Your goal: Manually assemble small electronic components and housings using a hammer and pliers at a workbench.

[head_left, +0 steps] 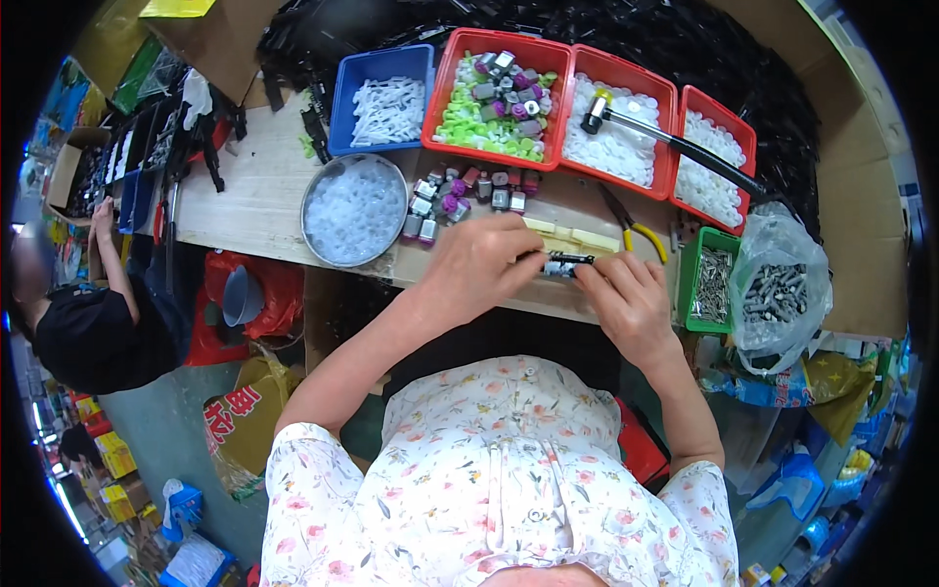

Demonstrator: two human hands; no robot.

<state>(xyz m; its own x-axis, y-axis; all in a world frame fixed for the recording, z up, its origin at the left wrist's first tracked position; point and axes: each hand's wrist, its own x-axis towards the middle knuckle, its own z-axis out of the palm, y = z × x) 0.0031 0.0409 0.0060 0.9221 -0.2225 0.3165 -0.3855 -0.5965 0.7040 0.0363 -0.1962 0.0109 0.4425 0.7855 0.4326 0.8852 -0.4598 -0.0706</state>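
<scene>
Between my two hands, at the table's front edge, is a small black part with a pale, clear-looking section (562,268). My left hand (484,256) pinches its left end with thumb and fingers, and my right hand (628,301) grips its right end. Just behind it lies a cream-coloured bar-shaped block (577,236). Several small metal-and-purple parts (452,203) are heaped beyond my left hand. Pliers with yellow handles (641,230) lie behind my right hand. The fingers partly hide the held part.
A round metal dish of translucent pieces (404,210) stands left. Behind are a blue bin (428,61), red bins (570,98) and a hammer (685,149). At right are a green bin of metal pins (696,311) and a plastic bag (782,338). Another person (93,328) is far left.
</scene>
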